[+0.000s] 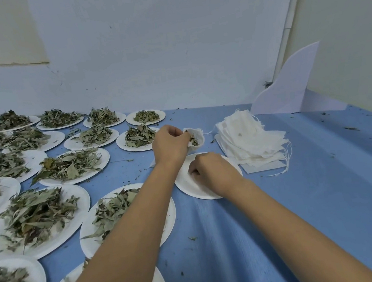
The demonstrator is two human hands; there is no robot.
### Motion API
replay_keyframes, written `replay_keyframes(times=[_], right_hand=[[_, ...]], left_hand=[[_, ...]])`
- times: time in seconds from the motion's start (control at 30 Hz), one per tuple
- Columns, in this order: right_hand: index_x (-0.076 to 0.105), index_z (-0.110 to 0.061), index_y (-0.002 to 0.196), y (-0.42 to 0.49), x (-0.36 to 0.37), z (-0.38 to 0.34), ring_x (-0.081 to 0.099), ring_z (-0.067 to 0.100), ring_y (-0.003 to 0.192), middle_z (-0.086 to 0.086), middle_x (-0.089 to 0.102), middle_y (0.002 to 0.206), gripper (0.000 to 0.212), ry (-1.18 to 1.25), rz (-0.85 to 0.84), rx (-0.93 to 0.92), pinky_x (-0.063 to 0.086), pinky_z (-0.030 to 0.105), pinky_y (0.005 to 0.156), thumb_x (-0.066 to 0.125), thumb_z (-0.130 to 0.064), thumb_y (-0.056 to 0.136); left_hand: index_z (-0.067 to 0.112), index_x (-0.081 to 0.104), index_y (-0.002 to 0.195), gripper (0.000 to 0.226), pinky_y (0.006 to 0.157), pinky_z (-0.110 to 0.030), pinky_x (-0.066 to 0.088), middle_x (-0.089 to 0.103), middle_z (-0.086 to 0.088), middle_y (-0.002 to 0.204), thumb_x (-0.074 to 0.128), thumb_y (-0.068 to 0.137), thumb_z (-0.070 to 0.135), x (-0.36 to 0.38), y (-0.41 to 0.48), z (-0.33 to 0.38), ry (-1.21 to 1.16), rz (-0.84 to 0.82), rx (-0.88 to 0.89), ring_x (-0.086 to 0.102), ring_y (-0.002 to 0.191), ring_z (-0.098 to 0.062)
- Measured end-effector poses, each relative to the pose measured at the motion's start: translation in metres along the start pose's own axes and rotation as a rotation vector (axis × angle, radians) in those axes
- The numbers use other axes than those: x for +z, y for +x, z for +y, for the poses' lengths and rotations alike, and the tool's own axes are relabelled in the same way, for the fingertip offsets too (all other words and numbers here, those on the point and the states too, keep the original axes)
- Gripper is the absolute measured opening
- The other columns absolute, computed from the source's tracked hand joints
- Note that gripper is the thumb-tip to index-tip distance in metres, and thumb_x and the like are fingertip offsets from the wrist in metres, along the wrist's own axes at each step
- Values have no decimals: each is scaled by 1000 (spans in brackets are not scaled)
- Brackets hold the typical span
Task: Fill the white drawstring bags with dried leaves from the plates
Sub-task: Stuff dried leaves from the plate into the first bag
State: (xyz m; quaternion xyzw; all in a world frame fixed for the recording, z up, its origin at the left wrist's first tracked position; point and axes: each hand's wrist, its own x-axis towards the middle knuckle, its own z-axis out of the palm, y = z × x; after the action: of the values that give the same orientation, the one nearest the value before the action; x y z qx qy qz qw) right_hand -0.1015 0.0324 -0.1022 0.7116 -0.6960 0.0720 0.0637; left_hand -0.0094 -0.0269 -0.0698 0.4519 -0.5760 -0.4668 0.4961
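Use the almost bare plate (pixel 186 183) in the middle as your reference point. Your right hand (pixel 211 172) sits right on top of it, knuckles up, fingers curled down onto the plate's surface. Can't tell if there are any leaf bits pinched under there, because the hand itself hides that.

Just behind that plate, your left hand (pixel 170 146) has a white drawstring bag (pixel 199 134). Fingers and thumb pinch its rim so the mouth gapes open toward the right. You can see dried leaves (pixel 193 140) poking out inside the mouth, so that one's already partly loaded.

Just right of the bare plate there's a stack of empty bags (pixel 250 142), lying flat and a bit fanned out, with their strings dangling off the near right corner.

Left of the bare plate you've got the plates of leaves (pixel 67 166), rows of them running out to the left edge, each one heaped. The nearest of those sits just beside the bare plate, partly under your left forearm.

Everything's on a blue tablecloth (pixel 281 211) with leaf crumbs scattered over it. Well behind the bare plate and off to the right, a white curved sheet (pixel 290 91) stands by the wall.
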Motion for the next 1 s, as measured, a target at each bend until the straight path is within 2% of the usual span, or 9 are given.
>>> replay_keyframes(times=[0.1,0.17,0.23,0.33,0.4,0.67,0.83,0.9,1.0], right_hand=[[52,-10,75,4,5,0,39,22,77,9,55,86,15,-2,0,9,25,27,61,46,-5,88],[64,-2,87,5,8,1,50,25,80,12,65,98,16,114,61,56,35,29,68,48,-5,84],[69,-1,89,3,7,6,60,24,86,11,70,95,19,350,179,167,42,26,75,54,-5,80],[74,-14,83,-4,-11,18,61,3,71,-2,72,81,14,809,476,343,41,7,62,63,-7,77],[73,-19,80,-6,-23,24,60,-4,68,-11,70,76,14,916,615,333,42,3,62,65,-7,78],[76,-11,85,11,-37,7,65,17,77,3,73,80,18,630,473,208,49,34,74,59,-7,84],[76,-19,80,18,-36,8,56,23,84,3,63,82,18,439,394,295,40,33,59,60,-22,87],[76,-24,86,17,-38,10,49,19,93,1,54,90,15,408,384,307,38,32,64,62,-27,87],[77,-25,88,13,-41,16,52,18,92,3,61,87,16,524,352,223,45,35,73,61,-24,88]], left_hand=[[14,52,69,21,84,-48,55,58,-6,76,67,83,8,-1,0,1,20,4,11,64,95,-36],[14,53,70,20,83,-48,54,59,-7,78,67,83,8,-1,0,1,37,7,24,64,95,-36],[14,53,71,19,83,-48,54,59,-7,79,67,82,8,-1,0,1,50,10,36,64,94,-36],[11,57,78,12,83,-48,54,63,-10,84,67,83,7,-1,-2,1,67,9,55,65,92,-35],[8,61,85,7,82,-47,55,64,-11,87,68,84,8,0,-2,1,72,9,68,65,92,-32],[6,68,86,6,74,-35,58,62,-3,74,70,85,12,-1,-6,3,-58,-53,13,63,77,-22],[6,66,91,4,82,-36,55,63,-6,79,65,88,7,-2,-10,6,-258,-155,-111,61,80,-22],[6,66,93,5,84,-37,54,64,-7,81,64,88,6,-2,-10,7,-256,-175,-115,61,79,-21],[10,63,88,4,76,-33,55,62,-6,80,62,90,7,-3,-8,6,-233,-158,-97,60,72,-18]])
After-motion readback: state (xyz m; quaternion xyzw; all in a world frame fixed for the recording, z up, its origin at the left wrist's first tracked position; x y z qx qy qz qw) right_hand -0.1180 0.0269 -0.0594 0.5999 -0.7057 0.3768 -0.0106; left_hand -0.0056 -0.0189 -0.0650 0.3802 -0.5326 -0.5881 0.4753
